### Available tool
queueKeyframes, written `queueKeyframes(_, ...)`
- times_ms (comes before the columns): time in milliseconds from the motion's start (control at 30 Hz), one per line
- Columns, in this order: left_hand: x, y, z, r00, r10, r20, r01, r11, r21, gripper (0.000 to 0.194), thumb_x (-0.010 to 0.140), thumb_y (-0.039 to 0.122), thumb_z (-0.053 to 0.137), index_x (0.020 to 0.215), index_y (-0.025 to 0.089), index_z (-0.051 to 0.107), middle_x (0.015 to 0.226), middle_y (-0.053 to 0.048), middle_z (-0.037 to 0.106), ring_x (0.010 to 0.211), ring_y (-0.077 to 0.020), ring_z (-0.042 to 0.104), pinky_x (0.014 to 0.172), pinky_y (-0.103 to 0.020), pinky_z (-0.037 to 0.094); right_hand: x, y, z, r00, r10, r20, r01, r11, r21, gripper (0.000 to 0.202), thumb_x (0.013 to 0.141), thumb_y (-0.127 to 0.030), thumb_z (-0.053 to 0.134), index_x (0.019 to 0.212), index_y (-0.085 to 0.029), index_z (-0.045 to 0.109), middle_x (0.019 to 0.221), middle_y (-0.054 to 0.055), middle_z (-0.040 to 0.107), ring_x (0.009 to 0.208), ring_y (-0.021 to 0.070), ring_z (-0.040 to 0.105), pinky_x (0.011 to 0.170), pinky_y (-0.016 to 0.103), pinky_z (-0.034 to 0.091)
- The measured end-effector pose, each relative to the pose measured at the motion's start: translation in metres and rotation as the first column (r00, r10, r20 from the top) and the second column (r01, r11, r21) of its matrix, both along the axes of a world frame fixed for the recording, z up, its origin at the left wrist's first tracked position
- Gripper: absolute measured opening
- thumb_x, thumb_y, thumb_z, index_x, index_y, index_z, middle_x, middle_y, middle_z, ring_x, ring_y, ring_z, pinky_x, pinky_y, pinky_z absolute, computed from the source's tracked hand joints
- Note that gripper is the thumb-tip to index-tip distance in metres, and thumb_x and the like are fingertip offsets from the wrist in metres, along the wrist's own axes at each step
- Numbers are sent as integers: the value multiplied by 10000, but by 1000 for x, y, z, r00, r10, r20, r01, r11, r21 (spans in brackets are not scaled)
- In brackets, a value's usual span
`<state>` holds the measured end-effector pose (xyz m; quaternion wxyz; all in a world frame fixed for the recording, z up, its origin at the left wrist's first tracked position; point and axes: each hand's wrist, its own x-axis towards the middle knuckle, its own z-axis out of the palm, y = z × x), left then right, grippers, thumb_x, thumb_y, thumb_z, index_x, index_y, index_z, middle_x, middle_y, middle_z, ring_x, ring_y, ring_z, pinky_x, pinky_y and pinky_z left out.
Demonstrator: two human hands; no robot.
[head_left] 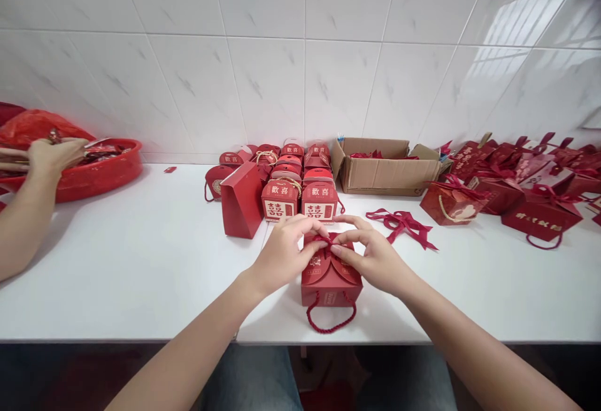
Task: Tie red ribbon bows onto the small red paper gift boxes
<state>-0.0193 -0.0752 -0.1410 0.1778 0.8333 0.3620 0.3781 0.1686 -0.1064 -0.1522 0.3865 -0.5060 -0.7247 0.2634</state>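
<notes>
A red gift box with petal-shaped top flaps stands on the white table in front of me, its red rope handle hanging over the near side. My left hand pinches a dark red ribbon at the middle of the box top. From the other side, my right hand pinches the same ribbon, thumb and fingers close together. The fingers partly hide how the ribbon is tied. Several loose dark red ribbons lie right of the box.
Red boxes stand grouped behind my hands, beside a plain red box. Near the wall is a cardboard carton. Several ribboned boxes fill the right side. At left, another person's hand reaches into a red basin.
</notes>
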Motion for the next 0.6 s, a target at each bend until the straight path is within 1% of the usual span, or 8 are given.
queueKeyframes(33, 0, 1, -2, 1000, -15, -4, 15, 997, 70, 123, 808, 97, 620, 829, 217, 626, 888, 21, 679, 872, -153, 618, 855, -314, 453, 2, 2, 2, 995, 69, -67, -76, 992, -98, 150, 847, -304, 594, 813, -229, 719, 1346, 64, 495, 1270, 266, 441, 1045, 474, 362)
queueKeyframes(100, 0, 3, -8, 998, -58, 15, 55, 983, 176, 140, 814, 79, 609, 844, 215, 621, 902, 6, 672, 889, -154, 615, 856, -308, 453, 5, 5, 5, 962, 190, -198, -233, 946, -225, 208, 859, -348, 580, 761, -208, 697, 1390, 56, 467, 1308, 259, 412, 1060, 442, 348)
queueKeyframes(200, 2, 8, -17, 993, -84, 79, 61, 965, 256, 135, 829, 87, 594, 844, 219, 619, 837, 4, 658, 843, -151, 618, 814, -297, 470, 4, 6, 1, 885, 236, -402, -362, 892, -273, 266, 840, -400, 608, 691, -187, 666, 1386, 63, 479, 1305, 272, 420, 1054, 427, 346)
queueKeyframes(300, 6, 11, -22, 987, -68, 146, 45, 987, 156, 118, 844, 109, 572, 858, 219, 612, 833, 0, 667, 835, -154, 632, 809, -299, 489, -3, 4, -10, 805, 125, -580, -334, 903, -269, 262, 800, -416, 660, 686, -181, 668, 1418, 59, 447, 1248, 276, 478, 1013, 403, 386)
queueKeyframes(367, 7, 10, -20, 981, -19, 191, 10, 999, 51, 161, 811, 117, 612, 934, 216, 587, 909, -10, 668, 872, -158, 634, 816, -295, 495, -8, 1, -16, 775, 47, -631, -282, 918, -278, 261, 786, -419, 677, 690, -176, 679, 1441, 52, 419, 1195, 267, 522, 979, 382, 414)
queueKeyframes(433, 5, 6, -16, 976, 54, 210, -60, 998, 18, 211, 773, 139, 657, 946, 210, 562, 935, -15, 646, 889, -163, 620, 819, -294, 488, -12, -3, -20, 768, -3, -641, -240, 926, -292, 263, 785, -427, 678, 706, -176, 693, 1432, 53, 429, 1147, 257, 555, 944, 368, 439)
queueKeyframes(500, 2, -1, -10, 984, 63, 166, -66, 998, 12, 138, 778, 180, 660, 877, 207, 567, 906, -9, 637, 876, -163, 608, 814, -294, 478, -15, -6, -20, 769, -30, -638, -213, 929, -301, 260, 781, -436, 679, 734, -182, 708, 1403, 59, 463, 1122, 253, 570, 925, 366, 456)
queueKeyframes(600, -1, -12, -2, 999, -14, 42, 17, 997, -79, 40, 812, 234, 632, 817, 210, 601, 853, 4, 662, 822, -156, 615, 776, -284, 476, -17, -8, -18, 781, -45, -623, -179, 940, -292, 249, 772, -436, 686, 751, -190, 717, 1364, 70, 503, 1144, 253, 559, 949, 376, 457)
